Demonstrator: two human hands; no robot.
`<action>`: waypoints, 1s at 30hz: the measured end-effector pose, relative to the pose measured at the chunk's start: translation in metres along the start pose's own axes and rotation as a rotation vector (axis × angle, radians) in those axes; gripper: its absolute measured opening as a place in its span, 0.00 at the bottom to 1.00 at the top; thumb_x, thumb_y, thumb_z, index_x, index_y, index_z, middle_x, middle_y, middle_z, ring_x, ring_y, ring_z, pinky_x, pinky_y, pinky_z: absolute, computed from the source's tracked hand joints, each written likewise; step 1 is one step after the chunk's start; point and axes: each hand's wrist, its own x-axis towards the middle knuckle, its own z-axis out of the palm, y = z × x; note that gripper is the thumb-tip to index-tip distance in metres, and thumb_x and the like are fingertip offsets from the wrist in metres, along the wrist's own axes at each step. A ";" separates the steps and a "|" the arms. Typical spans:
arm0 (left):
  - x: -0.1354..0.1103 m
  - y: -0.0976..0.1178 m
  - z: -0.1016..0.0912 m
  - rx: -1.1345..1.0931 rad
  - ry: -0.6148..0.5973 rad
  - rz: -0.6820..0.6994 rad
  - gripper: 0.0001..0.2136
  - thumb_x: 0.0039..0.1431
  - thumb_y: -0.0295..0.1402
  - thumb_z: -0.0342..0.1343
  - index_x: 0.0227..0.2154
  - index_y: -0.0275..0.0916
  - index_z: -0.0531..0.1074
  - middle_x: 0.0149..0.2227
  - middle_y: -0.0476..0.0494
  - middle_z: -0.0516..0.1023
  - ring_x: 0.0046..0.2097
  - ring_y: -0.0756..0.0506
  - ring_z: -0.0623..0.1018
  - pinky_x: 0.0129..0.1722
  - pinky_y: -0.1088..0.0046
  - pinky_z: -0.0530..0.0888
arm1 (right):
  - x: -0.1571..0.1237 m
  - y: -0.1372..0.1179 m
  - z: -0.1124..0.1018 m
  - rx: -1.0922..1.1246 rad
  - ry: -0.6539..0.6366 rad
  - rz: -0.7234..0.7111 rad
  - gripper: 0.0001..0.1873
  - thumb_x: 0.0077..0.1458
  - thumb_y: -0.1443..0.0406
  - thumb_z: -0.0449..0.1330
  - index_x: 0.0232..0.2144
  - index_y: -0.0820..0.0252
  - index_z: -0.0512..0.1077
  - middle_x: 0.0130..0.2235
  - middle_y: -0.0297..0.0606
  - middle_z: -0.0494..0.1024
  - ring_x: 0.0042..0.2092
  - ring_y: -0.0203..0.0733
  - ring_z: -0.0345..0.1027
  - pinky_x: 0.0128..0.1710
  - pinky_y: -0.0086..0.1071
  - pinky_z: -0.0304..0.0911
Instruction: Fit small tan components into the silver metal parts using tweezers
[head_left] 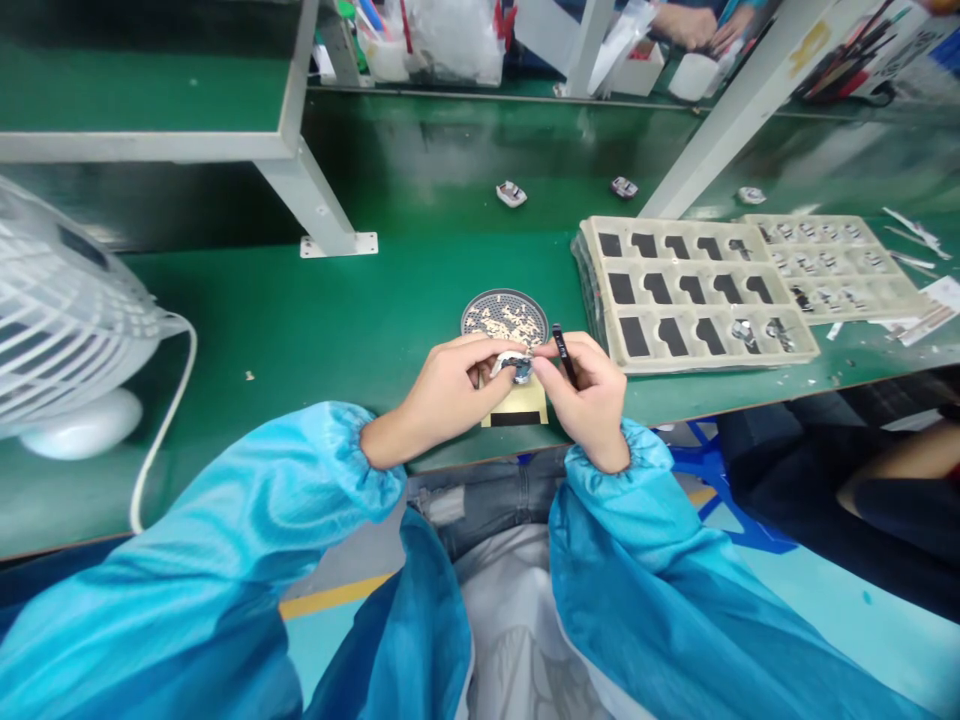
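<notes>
My left hand [447, 392] is closed round a small silver and dark part [514, 366], held just above a yellow pad [525, 405] at the bench's front edge. My right hand [589, 395] is closed on a black pen-like tool [564, 352] whose upper end sticks up; its fingertips meet the part. Just beyond both hands sits a round perforated dish [504, 314] with several small pale pieces in it.
A beige compartment tray [694, 290] holding a few parts lies to the right, with a second tray [832, 262] behind it. A white fan [67, 320] and its cord stand at the left. Loose parts [511, 193] lie further back. Another person sits at right [892, 480].
</notes>
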 end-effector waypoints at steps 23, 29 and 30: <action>0.000 -0.010 -0.012 0.252 -0.007 0.244 0.13 0.67 0.29 0.56 0.51 0.38 0.79 0.39 0.44 0.81 0.39 0.46 0.79 0.41 0.70 0.75 | 0.016 0.006 -0.009 -0.122 -0.325 -0.133 0.02 0.63 0.66 0.68 0.39 0.57 0.80 0.37 0.38 0.78 0.40 0.41 0.73 0.38 0.35 0.68; 0.009 -0.012 -0.020 0.239 0.076 0.144 0.13 0.66 0.28 0.58 0.50 0.38 0.81 0.39 0.42 0.82 0.41 0.45 0.79 0.44 0.69 0.75 | 0.040 0.004 -0.010 -0.144 -0.268 -0.090 0.06 0.65 0.60 0.67 0.39 0.57 0.77 0.37 0.37 0.77 0.37 0.40 0.72 0.34 0.34 0.67; 0.009 -0.011 -0.021 0.231 0.071 0.142 0.13 0.66 0.29 0.58 0.50 0.38 0.81 0.40 0.42 0.82 0.41 0.45 0.79 0.44 0.69 0.75 | 0.042 0.003 -0.008 -0.147 -0.263 -0.104 0.07 0.65 0.59 0.66 0.39 0.57 0.78 0.37 0.37 0.77 0.38 0.40 0.72 0.35 0.34 0.67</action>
